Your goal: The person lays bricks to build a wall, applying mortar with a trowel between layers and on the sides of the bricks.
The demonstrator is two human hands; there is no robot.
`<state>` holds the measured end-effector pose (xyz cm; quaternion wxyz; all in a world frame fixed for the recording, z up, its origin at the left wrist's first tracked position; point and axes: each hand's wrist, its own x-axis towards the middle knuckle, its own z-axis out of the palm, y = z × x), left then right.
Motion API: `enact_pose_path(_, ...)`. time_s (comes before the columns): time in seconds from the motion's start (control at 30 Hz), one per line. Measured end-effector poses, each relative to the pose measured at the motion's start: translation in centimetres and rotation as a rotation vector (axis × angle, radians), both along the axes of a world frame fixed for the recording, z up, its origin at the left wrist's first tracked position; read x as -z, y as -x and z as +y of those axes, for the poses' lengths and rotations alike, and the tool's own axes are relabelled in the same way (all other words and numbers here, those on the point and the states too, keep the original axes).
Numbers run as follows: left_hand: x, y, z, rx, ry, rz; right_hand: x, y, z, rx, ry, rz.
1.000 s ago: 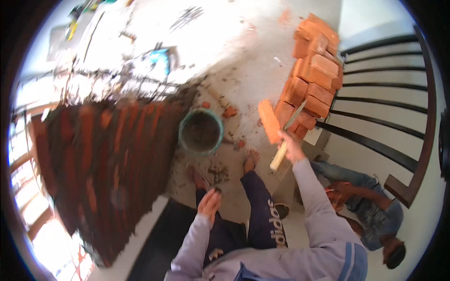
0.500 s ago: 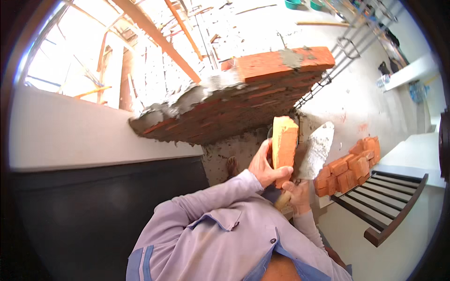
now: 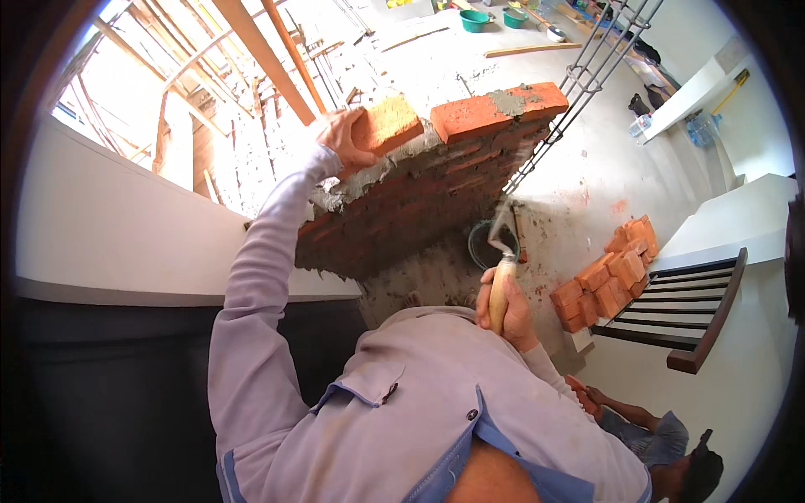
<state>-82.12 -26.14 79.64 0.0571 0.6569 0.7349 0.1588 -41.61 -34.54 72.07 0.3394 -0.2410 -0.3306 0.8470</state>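
My left hand (image 3: 342, 141) grips an orange brick (image 3: 387, 126) at its left end. That brick rests on the grey mortar (image 3: 402, 157) along the top of a partly built brick wall (image 3: 419, 197). Just right of it, with a small gap between, lies a laid brick (image 3: 499, 113) with a smear of mortar on top. In front of my body, my right hand (image 3: 507, 308) is closed round the wooden handle of a trowel (image 3: 501, 289). The trowel's blade is seen nearly edge-on and blurred, above a dark bucket (image 3: 486, 245) on the floor.
Several loose bricks (image 3: 608, 281) are stacked at the right beside a dark slatted rack (image 3: 683, 310). Steel rebar (image 3: 579, 80) rises past the wall's right end. Another person (image 3: 662, 440) is at the lower right, near a brick. Green basins (image 3: 475, 21) stand far off.
My left hand has carried the brick from in front of me up and left onto the wall top. My right hand has turned the trowel and lowered slightly leftward. Another person has come into view.
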Motion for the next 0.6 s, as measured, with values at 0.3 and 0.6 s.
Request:
enact_pose_path(0.3, 4.0, 0.3, 2.2, 0.033, 0.076, 0.048, -3.5, 0.3, 2.9, 0.108, -0.271, -0.266)
enact_pose_path(0.6, 5.7, -0.4, 3.1, 0.092, -0.022, 0.106, -5.2, 0.6, 6.6, 0.240, -0.376, -0.301)
